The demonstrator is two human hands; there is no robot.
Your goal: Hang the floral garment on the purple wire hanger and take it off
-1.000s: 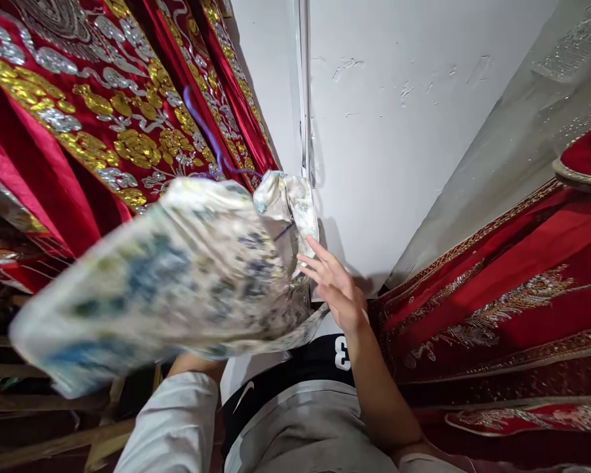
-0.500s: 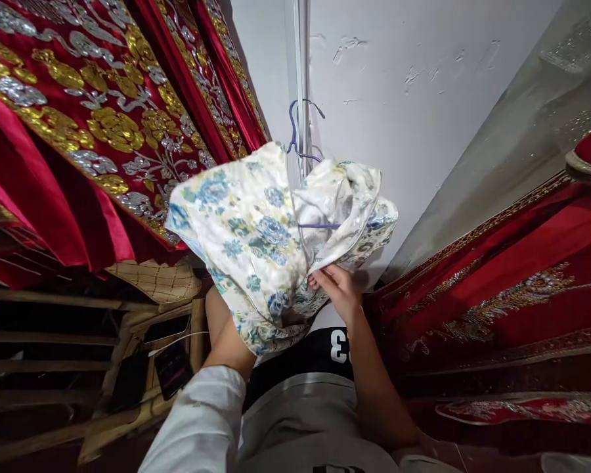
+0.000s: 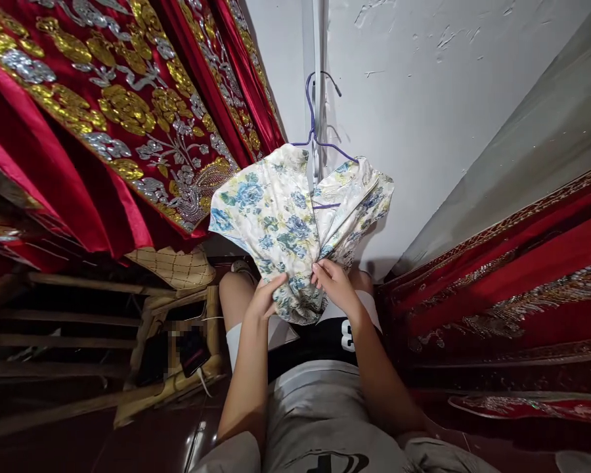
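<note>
A white floral blouse [image 3: 280, 217] with blue flowers hangs on a purple wire hanger [image 3: 312, 115] in front of me. Its neckline is open in a V, and the hanger's lower bar shows inside. My left hand [image 3: 266, 295] is closed on the blouse's lower left side, thumb on top and the other fingers partly behind the fabric. At the middle of the front, below the V, my right hand [image 3: 333, 281] pinches the blouse's front edge between thumb and fingers. The bottom of the blouse is bunched above my lap.
Red drapes with gold and silver embroidery [image 3: 128, 112] hang at the left. A red beaded garment [image 3: 512, 295] is at the right. A wooden chair [image 3: 142, 341] with a phone [image 3: 194, 351] and cable stands lower left. Behind the hanger is a white wall [image 3: 398, 112].
My left hand, hidden under the blouse before, has come out and now grips its lower left side. The right front panel has been turned back down, and the blouse hangs flatter on the hanger.
</note>
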